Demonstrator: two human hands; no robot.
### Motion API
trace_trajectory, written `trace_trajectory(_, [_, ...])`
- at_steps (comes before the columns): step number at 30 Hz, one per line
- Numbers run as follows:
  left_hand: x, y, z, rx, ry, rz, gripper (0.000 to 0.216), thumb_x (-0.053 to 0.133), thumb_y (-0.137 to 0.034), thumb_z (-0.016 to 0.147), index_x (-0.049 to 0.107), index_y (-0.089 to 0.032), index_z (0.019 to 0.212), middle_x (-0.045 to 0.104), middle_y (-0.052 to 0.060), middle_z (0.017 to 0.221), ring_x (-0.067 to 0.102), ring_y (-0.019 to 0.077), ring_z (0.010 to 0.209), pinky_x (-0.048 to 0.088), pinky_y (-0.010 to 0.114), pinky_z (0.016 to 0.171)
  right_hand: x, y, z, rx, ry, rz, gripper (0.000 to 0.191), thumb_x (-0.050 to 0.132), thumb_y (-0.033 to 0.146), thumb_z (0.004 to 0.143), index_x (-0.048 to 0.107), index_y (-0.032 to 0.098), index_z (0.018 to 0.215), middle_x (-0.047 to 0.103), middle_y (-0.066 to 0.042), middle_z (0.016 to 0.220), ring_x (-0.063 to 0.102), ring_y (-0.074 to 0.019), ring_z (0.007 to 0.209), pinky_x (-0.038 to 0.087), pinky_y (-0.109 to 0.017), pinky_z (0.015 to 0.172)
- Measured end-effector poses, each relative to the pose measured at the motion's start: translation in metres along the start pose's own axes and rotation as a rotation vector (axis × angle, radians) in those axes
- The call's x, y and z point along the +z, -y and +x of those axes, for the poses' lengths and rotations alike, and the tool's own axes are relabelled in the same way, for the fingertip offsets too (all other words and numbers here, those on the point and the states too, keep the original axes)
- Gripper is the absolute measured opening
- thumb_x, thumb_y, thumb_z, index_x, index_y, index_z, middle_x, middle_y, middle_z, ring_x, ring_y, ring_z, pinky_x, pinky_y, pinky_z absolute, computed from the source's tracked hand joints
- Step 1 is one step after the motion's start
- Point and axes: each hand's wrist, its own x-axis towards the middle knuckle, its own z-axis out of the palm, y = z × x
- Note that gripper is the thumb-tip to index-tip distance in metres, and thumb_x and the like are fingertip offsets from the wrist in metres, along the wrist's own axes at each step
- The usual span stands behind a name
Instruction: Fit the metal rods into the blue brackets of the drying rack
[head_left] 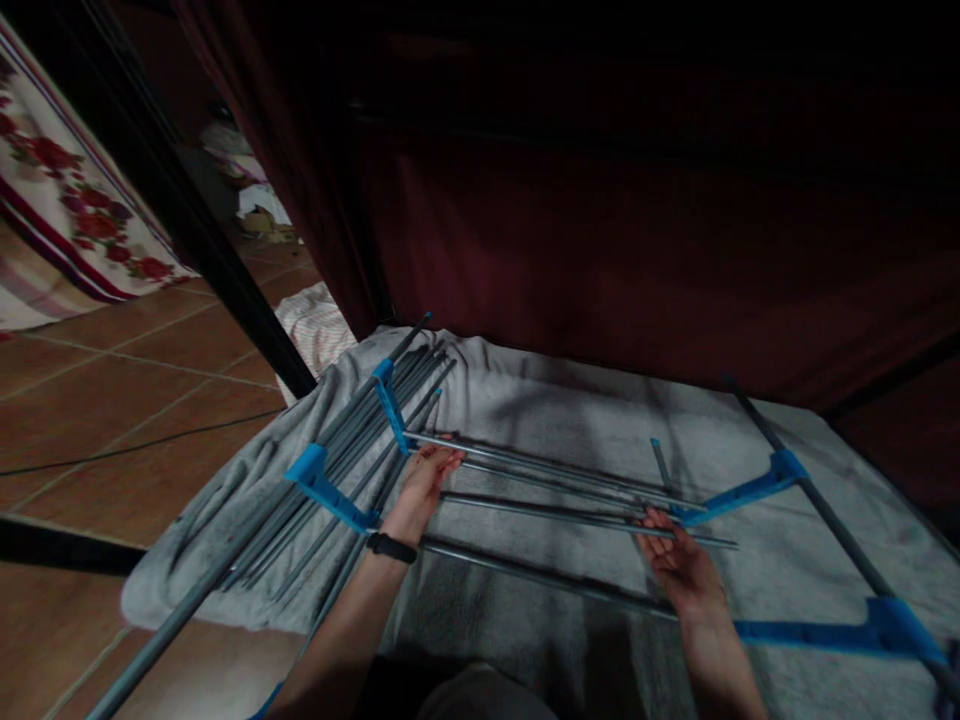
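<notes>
Several grey metal rods (555,475) with blue plastic brackets lie on a grey blanket (570,410) on the floor. My left hand (424,485), with a black band at the wrist, reaches forward with fingers stretched out onto the rods just under a blue bracket (390,400). My right hand (679,560) lies palm up with its fingers curled round the ends of the rods beside another blue bracket (742,492). A second bundle of rods (330,470) lies slanted at the left, with one more blue bracket (326,487) across it.
A dark red cloth wall (637,230) rises behind the blanket. Brown tiles (112,400) cover the floor at left, crossed by a black post (225,270). A flowered cloth (67,200) hangs at far left. A long rod with blue brackets (840,530) runs along the right.
</notes>
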Motion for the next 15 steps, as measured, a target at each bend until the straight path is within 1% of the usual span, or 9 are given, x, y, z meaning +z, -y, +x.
trace_trajectory(1, [0.003, -0.002, 0.0, -0.012, -0.005, -0.034, 0.02, 0.081, -0.005, 0.083, 0.074, -0.013, 0.1, 0.078, 0.003, 0.078, 0.077, 0.014, 0.072, 0.062, 0.023, 0.076, 0.003, 0.004, 0.001, 0.033, -0.021, 0.01, 0.024, 0.076, 0.019, 0.077, 0.076, 0.027, 0.1, 0.081, -0.003, 0.11, 0.078, -0.0206, 0.102, 0.066, -0.041, 0.101])
trace_trajectory(4, [0.012, -0.003, -0.001, -0.019, -0.043, -0.076, 0.012, 0.076, -0.002, 0.09, 0.073, -0.012, 0.097, 0.076, 0.003, 0.076, 0.075, 0.0119, 0.067, 0.063, 0.022, 0.074, 0.013, 0.014, 0.004, 0.04, -0.022, 0.037, 0.02, 0.071, 0.017, 0.083, 0.075, 0.028, 0.099, 0.081, -0.001, 0.105, 0.078, -0.0182, 0.099, 0.067, -0.037, 0.096])
trace_trajectory(6, [0.018, -0.003, 0.002, -0.013, -0.068, -0.072, 0.012, 0.073, 0.0, 0.092, 0.072, -0.012, 0.094, 0.075, 0.002, 0.076, 0.074, 0.0108, 0.065, 0.064, 0.021, 0.073, 0.018, 0.019, 0.008, 0.038, -0.008, 0.049, 0.019, 0.069, 0.016, 0.086, 0.076, 0.03, 0.098, 0.081, 0.0, 0.103, 0.078, -0.018, 0.098, 0.067, -0.036, 0.098])
trace_trajectory(8, [0.023, -0.002, 0.007, -0.012, -0.078, -0.067, 0.013, 0.071, 0.0, 0.093, 0.072, -0.013, 0.092, 0.074, 0.002, 0.077, 0.073, 0.01, 0.064, 0.064, 0.021, 0.071, 0.023, 0.025, 0.011, 0.03, 0.007, 0.051, 0.023, 0.067, 0.016, 0.087, 0.077, 0.031, 0.101, 0.082, 0.0, 0.107, 0.078, -0.0178, 0.098, 0.066, -0.036, 0.102])
trace_trajectory(10, [0.029, -0.001, 0.015, -0.014, -0.086, -0.065, 0.015, 0.071, 0.0, 0.094, 0.069, -0.014, 0.088, 0.072, 0.001, 0.075, 0.071, 0.009, 0.063, 0.064, 0.02, 0.07, 0.028, 0.031, 0.014, 0.026, 0.007, 0.043, 0.027, 0.065, 0.015, 0.088, 0.077, 0.032, 0.106, 0.083, 0.001, 0.109, 0.078, -0.0175, 0.097, 0.066, -0.035, 0.102])
trace_trajectory(13, [0.037, -0.001, 0.027, -0.027, -0.094, -0.056, 0.02, 0.073, -0.001, 0.093, 0.064, -0.016, 0.083, 0.07, 0.0, 0.073, 0.069, 0.0086, 0.061, 0.062, 0.02, 0.067, 0.036, 0.041, 0.018, 0.039, 0.009, 0.025, 0.029, 0.063, 0.013, 0.089, 0.078, 0.029, 0.108, 0.083, 0.001, 0.107, 0.078, -0.0163, 0.094, 0.069, -0.031, 0.093])
trace_trajectory(15, [0.04, -0.001, 0.034, -0.039, -0.095, -0.049, 0.021, 0.074, -0.002, 0.092, 0.063, -0.017, 0.082, 0.069, 0.0, 0.072, 0.068, 0.0092, 0.06, 0.062, 0.02, 0.064, 0.042, 0.046, 0.02, 0.043, 0.019, 0.014, 0.03, 0.061, 0.011, 0.09, 0.078, 0.028, 0.107, 0.083, 0.001, 0.105, 0.078, -0.0158, 0.093, 0.07, -0.029, 0.085])
